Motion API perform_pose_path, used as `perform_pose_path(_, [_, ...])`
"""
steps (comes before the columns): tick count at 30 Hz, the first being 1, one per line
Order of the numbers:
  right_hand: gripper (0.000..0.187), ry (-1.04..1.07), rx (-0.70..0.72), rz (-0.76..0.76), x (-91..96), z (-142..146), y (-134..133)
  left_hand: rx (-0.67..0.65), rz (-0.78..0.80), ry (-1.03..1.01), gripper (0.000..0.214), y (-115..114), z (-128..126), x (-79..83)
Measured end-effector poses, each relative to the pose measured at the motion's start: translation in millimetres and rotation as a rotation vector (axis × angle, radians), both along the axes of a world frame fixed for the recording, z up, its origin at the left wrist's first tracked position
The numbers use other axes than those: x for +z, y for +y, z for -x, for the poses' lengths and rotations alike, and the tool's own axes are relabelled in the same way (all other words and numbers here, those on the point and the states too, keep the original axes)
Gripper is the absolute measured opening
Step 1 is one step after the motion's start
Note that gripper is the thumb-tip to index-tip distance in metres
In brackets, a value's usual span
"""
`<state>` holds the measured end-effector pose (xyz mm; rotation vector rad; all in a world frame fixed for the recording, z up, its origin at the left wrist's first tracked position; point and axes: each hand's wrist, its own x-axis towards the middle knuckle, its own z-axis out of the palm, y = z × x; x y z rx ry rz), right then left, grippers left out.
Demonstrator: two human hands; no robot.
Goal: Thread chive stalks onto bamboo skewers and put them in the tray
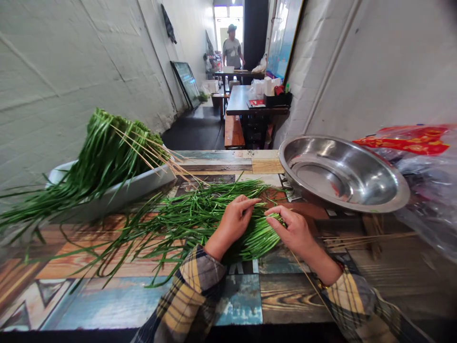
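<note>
A heap of long green garlic chives (200, 209) lies on the patchwork-wood table, cut stem ends toward the right. My left hand (235, 221) rests across the heap, its thumb and forefinger closed at the stem ends. Just right of it, my right hand (294, 233) has its thumb and forefinger round the pale stem tips, the other fingers curled under. A thin bamboo skewer (310, 276) slants from beneath my right palm toward the table's front edge; whether the palm grips it is hidden.
At left, a white tray (117, 193) bears skewered chives (114, 147), their skewers jutting right. A steel basin (374, 183) stands right, beside plastic bags (424, 166). Loose skewers (371, 238) lie below the basin. Farther back are another table (239, 97) and a standing person (233, 50).
</note>
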<state>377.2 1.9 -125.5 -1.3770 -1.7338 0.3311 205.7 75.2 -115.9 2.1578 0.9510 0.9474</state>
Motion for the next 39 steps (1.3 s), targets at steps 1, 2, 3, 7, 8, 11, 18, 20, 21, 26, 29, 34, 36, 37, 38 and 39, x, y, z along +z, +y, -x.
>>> perform_pose_path(1, [0.016, -0.002, 0.004, -0.004, 0.2, 0, 0, -0.004, 0.023, -0.024, 0.03, -2, -1, 0.8])
perform_pose_path(2, [0.016, -0.001, 0.008, -0.005, 0.2, 0, 0, -0.003, 0.047, -0.047, 0.029, -3, -2, 1.3])
perform_pose_path(3, [0.016, 0.001, 0.011, -0.005, 0.3, 0, 0, -0.001, 0.069, -0.068, 0.026, -5, -3, 1.6])
perform_pose_path(7, [0.016, 0.009, 0.013, 0.001, 0.7, -1, 1, -0.004, 0.091, -0.106, 0.013, -10, -6, 1.9])
perform_pose_path(8, [0.016, 0.008, 0.01, 0.007, 1.1, -2, 1, -0.008, 0.088, -0.108, 0.012, -11, -7, 2.2])
perform_pose_path(11, [0.017, 0.007, 0.005, 0.022, 2.2, -2, 1, -0.006, 0.087, -0.117, 0.012, -12, -7, 3.8])
perform_pose_path(18, [0.017, 0.032, 0.001, 0.031, 2.0, -1, 1, 0.003, 0.088, -0.13, 0.012, -13, -7, 6.4])
perform_pose_path(20, [0.017, 0.041, 0.003, 0.035, 1.6, -1, 1, 0.003, 0.089, -0.136, 0.012, -13, -7, 6.0])
perform_pose_path(21, [0.017, 0.046, 0.005, 0.035, 1.5, -1, 2, 0.003, 0.09, -0.139, 0.012, -13, -7, 5.6])
perform_pose_path(26, [0.017, 0.071, 0.005, 0.045, 1.5, 0, 2, -0.002, 0.089, -0.154, 0.012, -12, -7, 4.4])
perform_pose_path(29, [0.016, 0.077, 0.008, 0.046, 1.5, 0, 2, 0.003, 0.084, -0.148, 0.012, -12, -7, 5.0])
perform_pose_path(34, [0.017, 0.069, 0.008, 0.033, 1.2, 0, 3, -0.005, 0.052, -0.144, 0.013, -13, -7, 5.5])
perform_pose_path(36, [0.017, 0.067, 0.006, 0.037, 1.0, 0, 3, -0.014, 0.028, -0.137, 0.013, -13, -7, 5.0])
perform_pose_path(37, [0.018, 0.066, 0.004, 0.039, 0.9, 0, 3, -0.021, 0.014, -0.13, 0.014, -13, -7, 4.6])
perform_pose_path(38, [0.018, 0.065, 0.002, 0.041, 0.8, 0, 2, -0.028, -0.001, -0.121, 0.014, -13, -7, 4.3])
perform_pose_path(39, [0.018, 0.065, 0.0, 0.043, 0.7, 0, 2, -0.035, -0.017, -0.109, 0.014, -13, -7, 3.9])
